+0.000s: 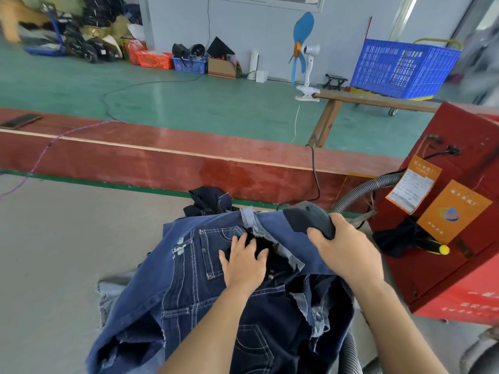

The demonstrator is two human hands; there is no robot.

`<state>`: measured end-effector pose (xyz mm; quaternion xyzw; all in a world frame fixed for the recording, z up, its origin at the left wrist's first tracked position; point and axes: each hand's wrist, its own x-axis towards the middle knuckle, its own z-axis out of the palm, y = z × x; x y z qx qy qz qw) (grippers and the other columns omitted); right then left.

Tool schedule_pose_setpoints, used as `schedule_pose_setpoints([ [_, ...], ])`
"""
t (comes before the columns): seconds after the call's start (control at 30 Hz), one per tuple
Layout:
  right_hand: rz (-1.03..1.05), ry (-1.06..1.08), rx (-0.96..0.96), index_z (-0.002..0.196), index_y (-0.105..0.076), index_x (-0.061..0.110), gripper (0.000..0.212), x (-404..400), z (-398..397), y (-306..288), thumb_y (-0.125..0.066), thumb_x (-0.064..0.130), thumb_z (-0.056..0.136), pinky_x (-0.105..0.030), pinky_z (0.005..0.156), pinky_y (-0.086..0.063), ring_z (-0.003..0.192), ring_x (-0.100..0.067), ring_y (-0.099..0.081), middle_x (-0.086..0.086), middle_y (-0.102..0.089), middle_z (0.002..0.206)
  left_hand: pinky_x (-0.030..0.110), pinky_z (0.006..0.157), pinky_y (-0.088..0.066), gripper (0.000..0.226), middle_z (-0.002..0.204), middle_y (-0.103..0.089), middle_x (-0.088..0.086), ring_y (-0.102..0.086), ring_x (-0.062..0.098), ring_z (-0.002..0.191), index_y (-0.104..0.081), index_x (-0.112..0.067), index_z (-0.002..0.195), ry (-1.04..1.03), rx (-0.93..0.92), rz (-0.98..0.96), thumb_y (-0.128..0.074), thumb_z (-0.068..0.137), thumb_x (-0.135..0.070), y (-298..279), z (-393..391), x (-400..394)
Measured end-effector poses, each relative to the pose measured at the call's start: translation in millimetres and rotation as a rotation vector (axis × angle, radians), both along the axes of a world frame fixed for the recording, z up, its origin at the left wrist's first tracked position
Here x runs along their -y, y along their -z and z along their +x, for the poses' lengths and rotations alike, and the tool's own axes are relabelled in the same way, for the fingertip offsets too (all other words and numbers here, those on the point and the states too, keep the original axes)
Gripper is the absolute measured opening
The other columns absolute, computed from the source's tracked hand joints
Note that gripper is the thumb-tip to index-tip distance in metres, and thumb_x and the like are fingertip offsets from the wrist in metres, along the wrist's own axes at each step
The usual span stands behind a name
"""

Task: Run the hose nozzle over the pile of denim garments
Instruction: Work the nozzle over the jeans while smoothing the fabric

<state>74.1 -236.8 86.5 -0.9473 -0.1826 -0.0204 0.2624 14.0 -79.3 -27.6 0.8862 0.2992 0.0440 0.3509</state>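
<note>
At 6 o'clock, pile of denim garments (205, 298) on grey table (54, 252). Left hand (244, 261) flat, fingers spread, pressing denim. At 3 o'clock, right hand (348, 252) curled around hose nozzle (307, 218). Beyond, red machine (445, 265).

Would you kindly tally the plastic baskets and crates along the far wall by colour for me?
Blue: 2, the large crate on the cart and the small basket
Orange: 1, the basket
Total: 3
</note>
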Motion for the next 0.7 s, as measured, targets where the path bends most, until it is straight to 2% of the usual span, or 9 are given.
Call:
schedule_pose_setpoints([
  [0.07, -0.039, -0.018, -0.014, 0.075, -0.042, 0.029, 0.033, 5, -1, -5, -0.052, 0.058, 0.087, -0.026, 0.048, -0.036, 0.058, -0.009, -0.056, 0.01, -0.058, 0.062, 0.049, 0.116, 0.011, 0.066, 0.162, -0.008, -0.008, 0.006, 0.013, 0.149, -0.028, -0.021, 0.151, -0.029, -0.007, 0.094, -0.042, 0.097, -0.055, 2, 0, 6],
  [0.17, -0.185, -0.098, -0.048, 0.081, -0.047, 0.029, 0.041, 5, -2, -6, -0.044, 0.07, 0.086, -0.028, 0.052, -0.041, 0.062, -0.01, -0.058, 0.009, -0.06, 0.068, 0.051, 0.115, 0.013, 0.081, 0.162, -0.005, -0.008, 0.009, 0.013, 0.149, -0.02, -0.022, 0.153, -0.056, -0.046, 0.173, -0.044, 0.09, -0.065, 4, 2, 13],
  [0.27, -0.328, -0.156, -0.069, 0.087, -0.049, 0.026, 0.046, 6, 0, -5, -0.042, 0.071, 0.086, -0.03, 0.063, -0.051, 0.062, -0.013, -0.06, 0.007, -0.061, 0.073, 0.053, 0.115, 0.014, 0.09, 0.162, 0.0, -0.009, 0.013, 0.014, 0.148, -0.014, -0.023, 0.154, -0.051, -0.086, 0.205, -0.045, 0.085, -0.071, 6, 3, 15],
  [0.33, -0.386, -0.178, -0.082, 0.087, -0.049, 0.026, 0.046, 6, 1, -4, -0.042, 0.072, 0.086, -0.03, 0.065, -0.051, 0.06, -0.014, -0.061, 0.007, -0.061, 0.072, 0.054, 0.115, 0.013, 0.095, 0.162, 0.002, -0.009, 0.014, 0.015, 0.148, -0.011, -0.023, 0.155, -0.04, -0.106, 0.228, -0.046, 0.082, -0.074, 7, 3, 15],
  [0.43, -0.444, -0.189, -0.075, 0.084, -0.048, 0.026, 0.044, 0, 3, 0, -0.043, 0.069, 0.087, -0.028, 0.059, -0.042, 0.063, -0.015, -0.059, 0.007, -0.057, 0.069, 0.055, 0.115, 0.011, 0.097, 0.162, 0.004, -0.008, 0.014, 0.016, 0.148, -0.009, -0.024, 0.155, -0.03, -0.126, 0.251, -0.048, 0.082, -0.074, 9, 5, 16],
  [0.53, -0.478, -0.217, -0.051, 0.08, -0.044, 0.025, 0.04, -11, 4, 10, -0.045, 0.064, 0.089, -0.026, 0.052, -0.034, 0.055, -0.011, -0.05, 0.008, -0.052, 0.065, 0.055, 0.116, 0.01, 0.097, 0.162, 0.004, -0.008, 0.013, 0.016, 0.148, -0.009, -0.025, 0.155, -0.032, -0.137, 0.252, -0.051, 0.081, -0.072, 9, 6, 17],
  [0.7, -0.416, -0.22, 0.027, 0.086, -0.042, 0.023, 0.038, -33, 1, 23, -0.045, 0.061, 0.092, -0.026, 0.046, -0.028, 0.058, -0.012, -0.043, 0.011, -0.043, 0.064, 0.055, 0.116, 0.007, 0.098, 0.162, 0.001, -0.009, 0.011, 0.016, 0.149, -0.011, -0.026, 0.154, -0.047, -0.126, 0.252, -0.053, 0.079, -0.073, 8, 6, 16],
])
